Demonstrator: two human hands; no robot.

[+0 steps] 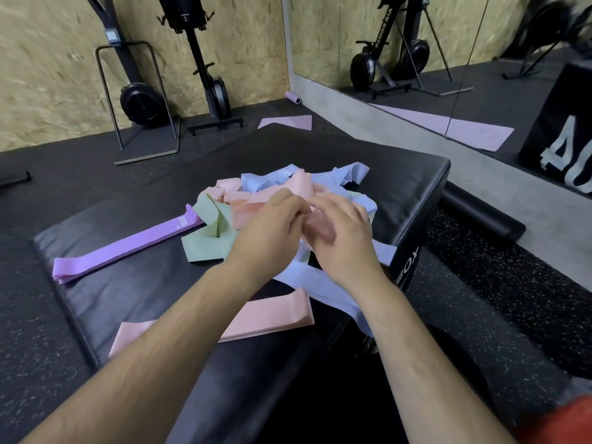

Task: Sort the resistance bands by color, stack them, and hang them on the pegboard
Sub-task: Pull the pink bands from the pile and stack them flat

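While both hands meet over the tangled pile (pixel 349 182) at the far right of the black padded worktop (pixel 134 299), the left grip (pixel 269 225) has its fingers curled on a loose pink band (pixel 301 185) that rises out of the heap. The right grip (pixel 339 238) lies just beside it, touching the same tangle. It is blurred, so it cannot be told whether its fingers are clamped or merely resting. The relation that governs the coming move is the line from the held band to the pink stack (pixel 275 315). That stack lies nearer the person than the hands and slightly to their left, partly under the left forearm. Its long axis runs crosswise, from near left to far right. The left grip is therefore judged the closer one for laying the band down, and the band would need turning to lie along that axis. A purple stack (pixel 128 248) lies flat well to the left on a similar slant. Crumpled green bands (pixel 208 241) sit between it and the pile, and a blue band (pixel 320 283) trails toward the person under the right wrist. No pegboard is in view.
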